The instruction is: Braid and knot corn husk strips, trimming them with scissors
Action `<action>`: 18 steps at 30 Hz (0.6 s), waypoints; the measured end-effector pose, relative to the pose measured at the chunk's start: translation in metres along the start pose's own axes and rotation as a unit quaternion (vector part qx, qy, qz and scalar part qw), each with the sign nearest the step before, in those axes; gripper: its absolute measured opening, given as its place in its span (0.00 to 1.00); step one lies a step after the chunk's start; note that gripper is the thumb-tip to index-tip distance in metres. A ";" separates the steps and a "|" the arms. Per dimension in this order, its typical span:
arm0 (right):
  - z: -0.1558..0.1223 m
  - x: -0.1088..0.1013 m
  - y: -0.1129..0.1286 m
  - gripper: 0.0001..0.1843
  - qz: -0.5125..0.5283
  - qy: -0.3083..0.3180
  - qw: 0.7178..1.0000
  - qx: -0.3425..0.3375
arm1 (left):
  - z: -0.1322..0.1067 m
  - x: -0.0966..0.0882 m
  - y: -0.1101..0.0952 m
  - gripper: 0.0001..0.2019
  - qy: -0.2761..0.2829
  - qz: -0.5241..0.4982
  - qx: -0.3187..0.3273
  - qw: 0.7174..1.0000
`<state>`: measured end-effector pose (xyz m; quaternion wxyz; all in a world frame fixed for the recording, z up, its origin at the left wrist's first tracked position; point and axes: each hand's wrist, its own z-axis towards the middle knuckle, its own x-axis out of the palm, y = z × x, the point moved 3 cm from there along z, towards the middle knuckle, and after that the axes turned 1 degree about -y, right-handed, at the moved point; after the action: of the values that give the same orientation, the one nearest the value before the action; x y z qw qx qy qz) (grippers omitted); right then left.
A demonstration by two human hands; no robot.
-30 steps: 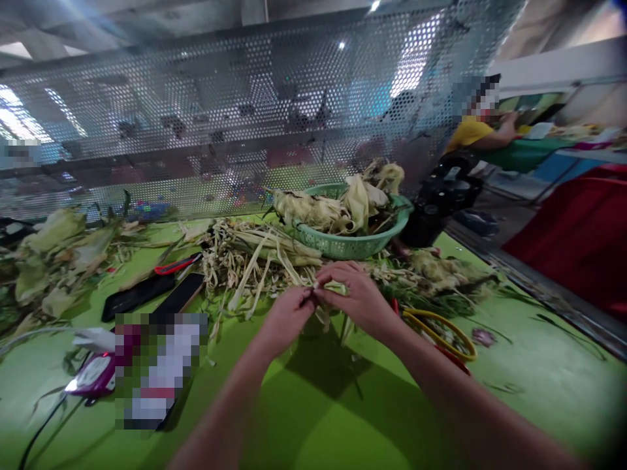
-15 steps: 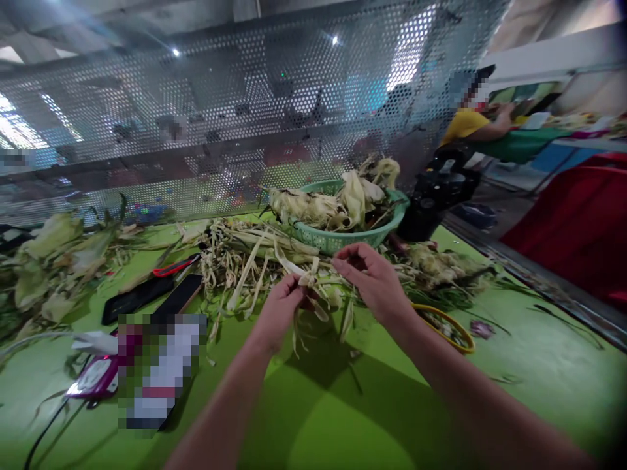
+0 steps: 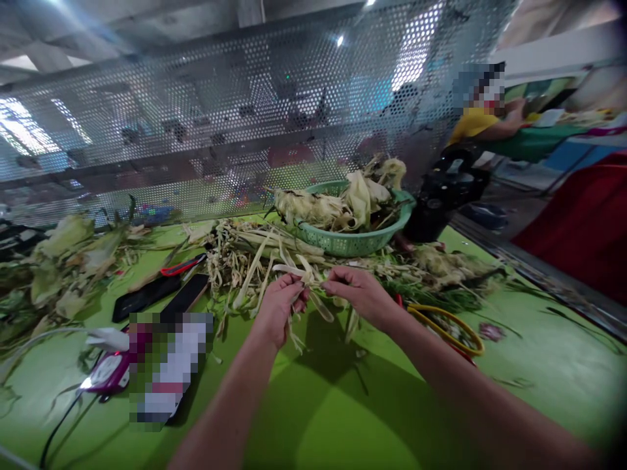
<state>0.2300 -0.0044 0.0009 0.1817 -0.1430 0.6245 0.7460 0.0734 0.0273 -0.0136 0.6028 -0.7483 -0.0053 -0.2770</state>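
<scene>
A bundle of pale corn husk strips (image 3: 319, 307) hangs from my left hand (image 3: 280, 307), whose thumb and fingers are closed on it. Close to its right, my right hand (image 3: 360, 295) pinches the end of a thin strip that runs to the same bundle. The fingertips of both hands are a short gap apart, above the green table (image 3: 343, 418). Just behind them lies a heap of husk strips (image 3: 235, 261). The lower fingers of my right hand are partly hidden.
A green basket (image 3: 337, 245) of husks stands behind the hands. At left are a red cutter (image 3: 183, 264), a phone (image 3: 189, 297), a magenta device (image 3: 110, 372) and leafy husks (image 3: 63, 261). Yellow-handled scissors (image 3: 453, 329) lie right. Beyond, a person in yellow (image 3: 473, 124) sits.
My right hand has moved down and left, closer to my left hand, and now pinches a strip by the bundle. The whole view has shifted slightly.
</scene>
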 end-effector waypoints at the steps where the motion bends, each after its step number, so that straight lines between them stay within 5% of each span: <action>1: 0.000 0.000 0.001 0.13 0.007 -0.001 1.000 0.003 | 0.000 -0.001 -0.001 0.09 0.000 -0.001 0.005 1.000; 13: -0.001 0.001 0.008 0.15 0.202 -0.009 0.979 0.032 | -0.008 0.012 -0.003 0.09 0.130 0.122 0.007 0.984; 18: -0.002 0.001 0.010 0.13 0.149 -0.027 0.988 -0.012 | -0.008 0.007 0.001 0.13 0.106 0.073 -0.037 0.991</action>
<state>0.2246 -0.0075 0.0093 0.0838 -0.0298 0.6248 0.7757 0.0763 0.0179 -0.0109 0.5908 -0.7347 0.1235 -0.3099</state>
